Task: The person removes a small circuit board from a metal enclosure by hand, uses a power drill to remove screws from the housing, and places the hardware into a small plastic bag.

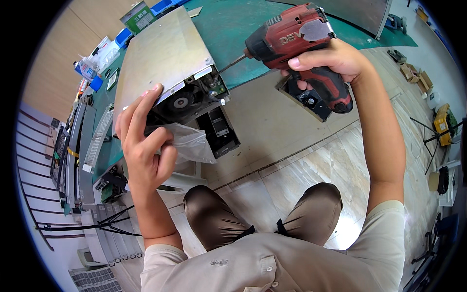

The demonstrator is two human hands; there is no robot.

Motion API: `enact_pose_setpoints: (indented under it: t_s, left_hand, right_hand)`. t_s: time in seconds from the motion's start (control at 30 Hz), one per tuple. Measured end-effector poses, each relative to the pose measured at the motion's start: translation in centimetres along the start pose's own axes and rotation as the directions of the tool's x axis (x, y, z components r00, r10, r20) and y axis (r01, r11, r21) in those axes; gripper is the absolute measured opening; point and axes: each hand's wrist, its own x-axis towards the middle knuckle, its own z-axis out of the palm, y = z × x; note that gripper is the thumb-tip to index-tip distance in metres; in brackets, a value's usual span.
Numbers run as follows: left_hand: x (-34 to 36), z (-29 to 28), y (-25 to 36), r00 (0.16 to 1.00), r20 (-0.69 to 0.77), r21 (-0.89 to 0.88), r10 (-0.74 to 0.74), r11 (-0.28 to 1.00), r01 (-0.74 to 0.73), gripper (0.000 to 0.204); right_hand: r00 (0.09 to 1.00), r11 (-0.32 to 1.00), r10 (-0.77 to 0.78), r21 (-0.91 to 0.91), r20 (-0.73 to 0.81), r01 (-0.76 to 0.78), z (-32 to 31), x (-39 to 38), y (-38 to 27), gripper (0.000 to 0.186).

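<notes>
My right hand (335, 61) is wrapped round the grip of a red and black cordless impact driver (296, 36). Its long thin bit (232, 63) points left, with the tip at the front corner of a flat metal case (163, 48). My left hand (146, 141) lies along the case's front edge, two fingers stretched onto the top plate and the others curled. A clear plastic bag (189, 141) hangs from the curled fingers. In the open front of the case show a black fan (181, 102) and a small circuit board (217, 89). The bit's exact contact point is too small to tell.
The case rests on a green-topped bench (228, 29). A drawer-like compartment (219, 127) with black parts juts out below it. At the left stand bottles (87, 70), a green box (137, 18) and metal panels (87, 131). A tripod (104, 224) stands at lower left.
</notes>
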Motion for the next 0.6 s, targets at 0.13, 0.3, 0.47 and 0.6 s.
enact_pose_setpoints:
  t_s: [0.13, 0.3, 0.47, 0.6]
  left_hand:
    - [0.0, 0.1, 0.1, 1.000, -0.005, -0.011, 0.006, 1.000, -0.006, 0.014]
    - [-0.2, -0.5, 0.1, 0.999, 0.045, -0.013, -0.014, 1.000, 0.014, 0.014]
    - [-0.1, -0.8, 0.3, 0.998, 0.057, -0.004, 0.016, 1.000, -0.016, 0.013]
    - [-0.8, -1.1, 2.8, 0.996, 0.012, 0.001, 0.083, 0.997, -0.083, 0.013]
  right_hand:
    - [1.000, 1.000, -0.022, -0.009, -0.006, 0.022, -0.3, -0.5, 0.0, 0.046]
    - [0.998, 0.998, -0.037, 0.051, -0.045, 0.039, -0.1, -1.8, 0.1, 0.042]
    - [0.995, 0.994, -0.079, 0.070, -0.061, 0.083, -1.0, -3.8, 0.9, 0.050]
    - [0.990, 0.992, -0.068, 0.093, -0.123, 0.080, -1.1, -6.8, 0.7, 0.050]
